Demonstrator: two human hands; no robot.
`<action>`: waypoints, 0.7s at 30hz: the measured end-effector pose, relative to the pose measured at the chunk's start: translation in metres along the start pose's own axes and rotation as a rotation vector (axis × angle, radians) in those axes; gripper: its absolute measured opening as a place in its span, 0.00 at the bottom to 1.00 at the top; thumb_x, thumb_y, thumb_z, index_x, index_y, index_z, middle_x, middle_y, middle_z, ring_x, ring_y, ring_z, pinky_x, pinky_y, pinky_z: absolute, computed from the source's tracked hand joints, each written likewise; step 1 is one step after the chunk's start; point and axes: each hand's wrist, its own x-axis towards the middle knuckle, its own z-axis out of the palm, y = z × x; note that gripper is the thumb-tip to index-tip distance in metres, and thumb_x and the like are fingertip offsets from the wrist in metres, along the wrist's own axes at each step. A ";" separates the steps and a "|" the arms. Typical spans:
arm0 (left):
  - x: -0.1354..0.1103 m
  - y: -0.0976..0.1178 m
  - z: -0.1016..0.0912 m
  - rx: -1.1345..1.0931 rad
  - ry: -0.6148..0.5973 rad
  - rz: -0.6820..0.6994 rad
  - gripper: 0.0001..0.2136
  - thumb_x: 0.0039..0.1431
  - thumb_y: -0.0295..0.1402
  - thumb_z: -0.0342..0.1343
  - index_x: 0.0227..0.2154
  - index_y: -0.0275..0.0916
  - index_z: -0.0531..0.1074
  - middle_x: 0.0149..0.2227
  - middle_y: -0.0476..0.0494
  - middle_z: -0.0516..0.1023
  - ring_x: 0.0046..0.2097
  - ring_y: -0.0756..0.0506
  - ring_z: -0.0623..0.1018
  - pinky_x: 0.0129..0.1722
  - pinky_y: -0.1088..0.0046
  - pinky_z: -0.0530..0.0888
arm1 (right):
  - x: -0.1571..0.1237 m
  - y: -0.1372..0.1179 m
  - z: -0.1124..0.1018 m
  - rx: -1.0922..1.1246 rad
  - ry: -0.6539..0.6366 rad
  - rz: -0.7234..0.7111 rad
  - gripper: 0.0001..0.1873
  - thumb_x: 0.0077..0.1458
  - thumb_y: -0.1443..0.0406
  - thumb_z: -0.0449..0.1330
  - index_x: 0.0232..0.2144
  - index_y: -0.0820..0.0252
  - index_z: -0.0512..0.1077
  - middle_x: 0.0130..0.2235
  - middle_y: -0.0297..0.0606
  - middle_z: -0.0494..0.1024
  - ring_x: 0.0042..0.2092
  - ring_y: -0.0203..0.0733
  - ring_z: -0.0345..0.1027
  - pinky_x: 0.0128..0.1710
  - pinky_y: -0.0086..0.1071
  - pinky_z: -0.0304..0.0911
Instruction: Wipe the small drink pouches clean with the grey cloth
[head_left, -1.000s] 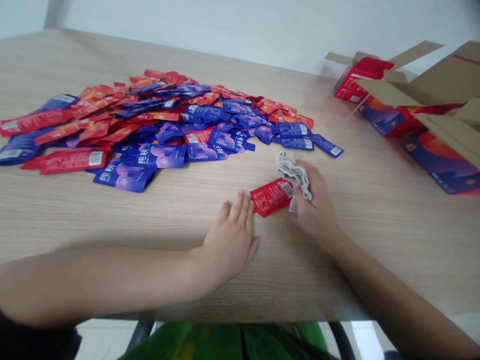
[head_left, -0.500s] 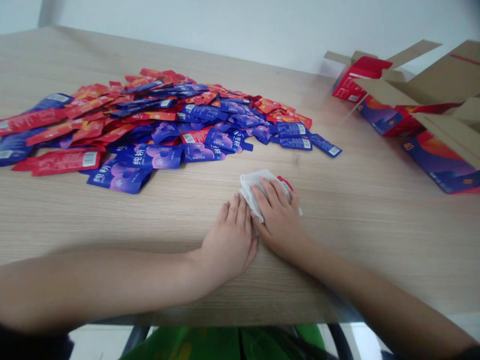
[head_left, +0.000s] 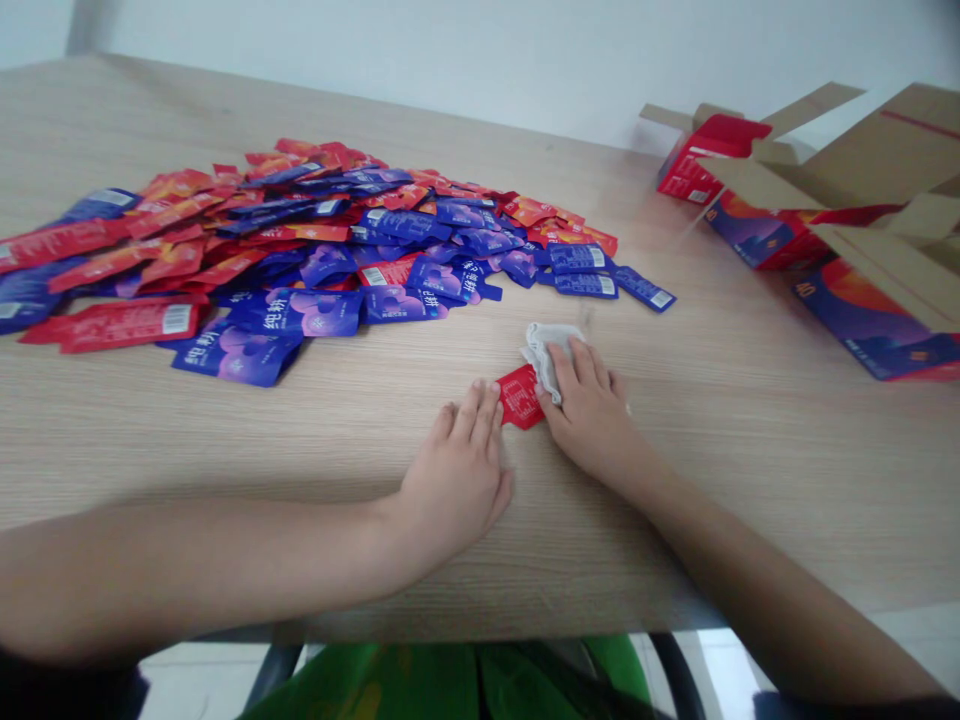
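On the pale wood-grain table (head_left: pixel 675 480), head view: left hand (head_left: pixel 456 475) lies flat, fingers loosely spread, just beside a red foil sachet (head_left: pixel 517 398). Right hand (head_left: pixel 589 415), fingers curled together, presses a crumpled white cloth (head_left: pixel 547 358) apparently onto the sachet's edge. Beyond lies a heap of red and blue sachets (head_left: pixel 300 260).

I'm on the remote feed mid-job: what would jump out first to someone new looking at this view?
A big heap of red and blue sachets fills the left and middle of the wooden table. Nearer the edge, the right hand rests on a white cloth beside a lone red sachet, with the left hand just next to it. At far right, an open cardboard box sits among red and blue cartons.
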 end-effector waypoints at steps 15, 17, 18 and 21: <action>0.004 -0.002 -0.002 -0.033 -0.004 0.023 0.29 0.66 0.37 0.43 0.63 0.19 0.58 0.65 0.19 0.59 0.65 0.26 0.63 0.59 0.50 0.67 | 0.002 0.002 -0.003 0.071 -0.030 -0.097 0.29 0.63 0.60 0.46 0.64 0.62 0.58 0.69 0.50 0.55 0.68 0.54 0.46 0.60 0.54 0.49; 0.003 -0.002 -0.001 -0.023 -0.002 0.020 0.29 0.66 0.37 0.43 0.63 0.19 0.59 0.65 0.20 0.59 0.65 0.27 0.63 0.59 0.50 0.67 | 0.002 -0.002 -0.002 0.073 -0.023 -0.108 0.28 0.63 0.60 0.46 0.64 0.62 0.59 0.68 0.51 0.56 0.68 0.55 0.46 0.60 0.55 0.49; 0.003 -0.001 -0.001 -0.017 -0.002 0.018 0.29 0.66 0.37 0.42 0.63 0.19 0.59 0.65 0.21 0.59 0.65 0.27 0.63 0.59 0.50 0.67 | 0.000 -0.006 -0.003 0.072 -0.023 -0.135 0.28 0.63 0.61 0.46 0.63 0.63 0.59 0.68 0.52 0.56 0.68 0.56 0.46 0.60 0.56 0.48; 0.003 0.000 0.001 0.003 -0.010 0.020 0.28 0.66 0.37 0.41 0.62 0.18 0.60 0.64 0.20 0.61 0.66 0.27 0.62 0.59 0.50 0.66 | -0.007 -0.019 -0.005 0.071 -0.038 -0.256 0.28 0.63 0.62 0.46 0.64 0.63 0.59 0.69 0.51 0.55 0.69 0.56 0.44 0.61 0.56 0.46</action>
